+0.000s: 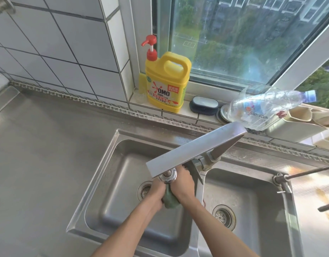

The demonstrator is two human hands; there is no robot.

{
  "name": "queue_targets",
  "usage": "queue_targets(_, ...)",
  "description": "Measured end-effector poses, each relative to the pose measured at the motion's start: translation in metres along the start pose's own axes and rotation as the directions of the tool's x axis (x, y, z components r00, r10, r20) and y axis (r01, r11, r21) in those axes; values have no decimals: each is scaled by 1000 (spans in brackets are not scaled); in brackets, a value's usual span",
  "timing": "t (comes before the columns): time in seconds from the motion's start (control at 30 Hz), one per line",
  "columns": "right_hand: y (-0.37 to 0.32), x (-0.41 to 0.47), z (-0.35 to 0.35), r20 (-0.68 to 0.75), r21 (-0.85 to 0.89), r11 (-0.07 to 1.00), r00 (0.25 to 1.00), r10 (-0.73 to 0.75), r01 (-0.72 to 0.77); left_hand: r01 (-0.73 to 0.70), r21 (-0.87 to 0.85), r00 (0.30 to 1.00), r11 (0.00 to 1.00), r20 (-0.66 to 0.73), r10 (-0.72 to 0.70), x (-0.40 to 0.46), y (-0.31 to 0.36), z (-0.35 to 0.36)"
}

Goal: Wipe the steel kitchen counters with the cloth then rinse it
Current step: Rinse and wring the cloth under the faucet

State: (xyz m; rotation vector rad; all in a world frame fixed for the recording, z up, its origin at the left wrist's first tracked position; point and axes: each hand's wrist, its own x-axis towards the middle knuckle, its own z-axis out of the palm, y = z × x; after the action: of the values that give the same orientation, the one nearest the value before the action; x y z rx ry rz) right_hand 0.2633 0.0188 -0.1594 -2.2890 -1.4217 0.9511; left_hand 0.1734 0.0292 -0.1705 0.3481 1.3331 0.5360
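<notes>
Where the steel surface [39,145] runs along the tiled wall, a double sink [97,182] is sunk into it, and a flat steel tap [193,149] reaches out over the left basin. On the window ledge behind stand a yellow detergent jug [166,82] with a red pump, a clear plastic bottle [267,106] lying tilted, and a dark soap dish [203,104]. Under the tap's spout, the left hand [156,193] and right hand [184,184] are both clenched round the green cloth [171,200], which is bunched between them above the left basin.
</notes>
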Motion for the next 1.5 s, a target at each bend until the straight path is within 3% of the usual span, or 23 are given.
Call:
queue_targets(0.1,-6,-21,17,65,21,1000,998,-9,7,-27,-29,998,999,-59,26,7,11,-7)
queue_targets(0.2,0,-10,8,81,26,1000,997,-17,15,19,36,1000,999,-8,-19,-1,5,-9)
queue_targets(0.3,7,9,-8,74,40,999,997,-7,4,32,244,996,969,73,-52,-2,-7,-12)
queue_targets(0.37,12,10,-9,123,128,992,992,-26,10,-76,445,996,892,67,51,0,-4,-16)
queue_targets(0.47,17,6,-7,213,223,972,969,-125,76,-304,571,953,762,183,243,1,4,-21)
queue_targets(0.57,24,8,-6,190,322,942,969,-159,92,-340,549,935,763,287,210,-7,5,-28)
queue_targets(0.73,34,3,-8,157,475,875,987,23,-96,-321,507,915,800,385,123,-14,9,-43)
queue_targets(0.8,39,0,-9,183,546,818,979,95,-181,-312,515,941,798,282,186,-14,8,-45)
queue_targets(0.87,44,-1,-7,308,652,692,942,132,-310,-298,512,955,806,169,245,-13,5,-45)
queue_targets(1.0,53,-15,6,587,698,422,800,125,-579,-191,183,976,964,144,166,-13,0,-38)
queue_targets(1.1,52,-20,15,630,720,319,773,72,-617,-150,188,980,971,157,121,-15,-1,-40)
queue_targets(1.27,50,-16,7,234,803,528,961,146,-276,-277,404,961,872,100,259,-5,1,-61)
queue_targets(1.4,43,-18,-1,18,649,760,1000,16,-24,-290,356,954,889,31,299,-4,-2,-60)
queue_targets(1.5,39,-19,5,-59,573,818,998,-19,50,-240,224,968,945,-18,250,-5,-7,-52)
